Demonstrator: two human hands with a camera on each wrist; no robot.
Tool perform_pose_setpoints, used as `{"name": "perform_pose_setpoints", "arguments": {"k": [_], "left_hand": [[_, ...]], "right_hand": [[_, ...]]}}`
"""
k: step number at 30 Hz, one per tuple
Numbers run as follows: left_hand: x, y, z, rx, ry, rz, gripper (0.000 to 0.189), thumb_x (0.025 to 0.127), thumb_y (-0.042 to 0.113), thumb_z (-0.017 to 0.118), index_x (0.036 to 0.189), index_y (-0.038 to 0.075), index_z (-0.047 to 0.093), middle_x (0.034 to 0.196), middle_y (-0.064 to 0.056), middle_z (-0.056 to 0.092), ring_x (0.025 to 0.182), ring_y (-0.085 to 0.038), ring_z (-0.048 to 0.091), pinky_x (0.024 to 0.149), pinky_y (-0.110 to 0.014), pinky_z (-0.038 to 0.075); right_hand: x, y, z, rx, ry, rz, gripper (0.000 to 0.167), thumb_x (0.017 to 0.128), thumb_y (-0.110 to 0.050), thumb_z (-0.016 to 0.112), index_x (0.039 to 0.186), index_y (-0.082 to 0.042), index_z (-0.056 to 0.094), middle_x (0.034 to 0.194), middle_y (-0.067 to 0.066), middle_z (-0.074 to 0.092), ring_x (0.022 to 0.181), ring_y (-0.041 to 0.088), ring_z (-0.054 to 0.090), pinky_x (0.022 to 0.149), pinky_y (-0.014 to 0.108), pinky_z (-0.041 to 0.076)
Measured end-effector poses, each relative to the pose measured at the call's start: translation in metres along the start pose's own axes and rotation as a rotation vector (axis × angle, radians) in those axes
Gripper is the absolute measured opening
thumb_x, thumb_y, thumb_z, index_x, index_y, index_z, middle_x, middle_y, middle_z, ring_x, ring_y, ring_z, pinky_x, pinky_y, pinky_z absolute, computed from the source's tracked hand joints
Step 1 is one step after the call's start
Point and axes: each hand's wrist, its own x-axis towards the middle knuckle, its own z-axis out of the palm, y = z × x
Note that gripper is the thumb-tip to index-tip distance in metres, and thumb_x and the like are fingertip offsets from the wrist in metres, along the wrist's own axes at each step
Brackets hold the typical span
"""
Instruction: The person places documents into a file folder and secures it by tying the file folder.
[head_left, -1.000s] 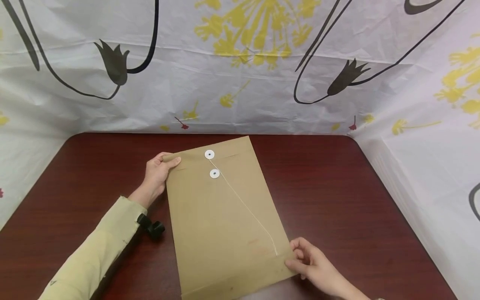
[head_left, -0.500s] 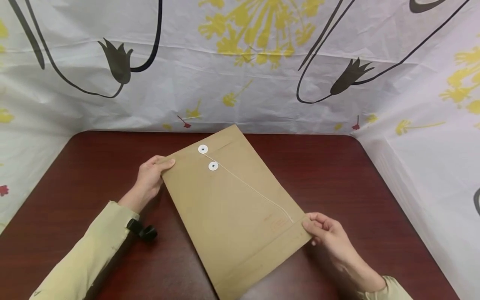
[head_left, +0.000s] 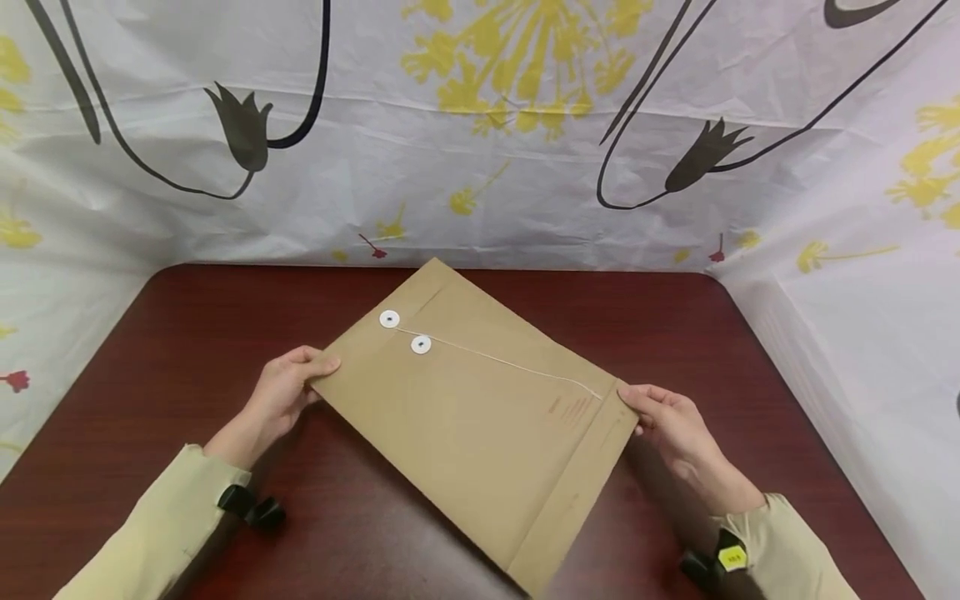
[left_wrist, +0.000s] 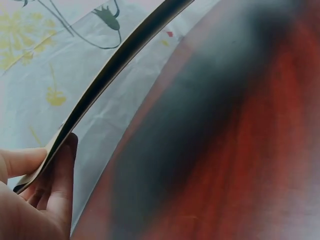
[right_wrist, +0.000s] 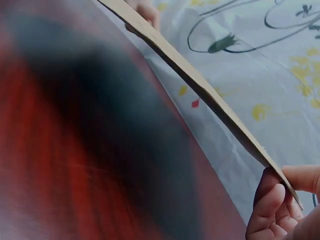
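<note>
A brown kraft paper document envelope (head_left: pixel 480 433) is held up above the table, lying diagonally in the head view. Two white button discs and a thin string show on its upper face, with faint red print near the right end. My left hand (head_left: pixel 281 392) pinches the envelope's left corner, thumb on top. At the right corner my right hand (head_left: pixel 675 429) pinches it the same way. Both wrist views show the envelope edge-on, with the left hand (left_wrist: pixel 42 190) and the right hand (right_wrist: pixel 285 205) each gripping it between thumb and fingers.
A dark red wooden table (head_left: pixel 360 533) lies beneath. White patterned sheeting (head_left: pixel 525 192) hangs behind it and along both sides. Black wrist mounts (head_left: pixel 251 507) sit at both cuffs.
The envelope has turned counterclockwise in the head view, from nearly upright to diagonal. My right hand has moved up and right; my left hand has shifted left and down.
</note>
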Motion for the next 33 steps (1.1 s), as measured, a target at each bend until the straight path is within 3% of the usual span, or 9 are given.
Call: {"name": "perform_pose_setpoints", "arguments": {"k": [8, 18, 23, 29, 33], "left_hand": [[-0.024, -0.016, -0.004, 0.142, -0.1, -0.064, 0.021, 0.086, 0.005, 0.063, 0.068, 0.015, 0.061, 0.071, 0.003, 0.065, 0.062, -0.009, 0.064, 0.059, -0.024, 0.053], [-0.046, -0.031, -0.003, 0.34, -0.216, -0.128, 0.02, 0.083, 0.008, 0.065, 0.067, 0.013, 0.056, 0.067, 0.002, 0.063, 0.06, -0.013, 0.065, 0.055, -0.026, 0.054], [-0.054, -0.039, -0.001, 0.419, -0.281, -0.105, 0.028, 0.085, 0.008, 0.064, 0.065, 0.01, 0.045, 0.059, -0.003, 0.06, 0.063, -0.027, 0.069, 0.052, -0.028, 0.054], [-0.065, -0.043, 0.007, 0.518, -0.286, -0.08, 0.036, 0.082, 0.008, 0.068, 0.063, 0.01, 0.038, 0.048, 0.005, 0.04, 0.058, -0.028, 0.068, 0.05, -0.031, 0.054], [-0.071, -0.044, 0.011, 0.572, -0.297, -0.074, 0.041, 0.08, 0.011, 0.072, 0.062, 0.011, 0.035, 0.047, 0.006, 0.036, 0.056, -0.027, 0.067, 0.048, -0.032, 0.053]], "right_hand": [[0.032, -0.008, -0.008, -0.039, 0.021, 0.018, 0.015, 0.088, -0.019, 0.066, 0.073, -0.018, 0.068, 0.063, -0.008, 0.057, 0.056, 0.004, 0.049, 0.052, 0.019, 0.042], [0.066, -0.015, -0.01, -0.204, -0.008, 0.011, 0.015, 0.086, -0.023, 0.068, 0.072, -0.019, 0.067, 0.066, -0.01, 0.061, 0.059, 0.003, 0.054, 0.055, 0.02, 0.045], [0.079, -0.018, -0.008, -0.281, -0.032, 0.018, 0.014, 0.085, -0.026, 0.069, 0.072, -0.021, 0.069, 0.067, -0.01, 0.064, 0.061, 0.004, 0.058, 0.057, 0.022, 0.048], [0.093, -0.021, -0.007, -0.354, -0.053, 0.045, 0.012, 0.085, -0.027, 0.069, 0.075, -0.02, 0.069, 0.068, -0.011, 0.065, 0.062, 0.003, 0.059, 0.057, 0.022, 0.046], [0.1, -0.021, -0.005, -0.376, -0.054, 0.04, 0.012, 0.085, -0.025, 0.069, 0.074, -0.019, 0.068, 0.067, -0.011, 0.065, 0.063, 0.004, 0.06, 0.059, 0.023, 0.048]]}}
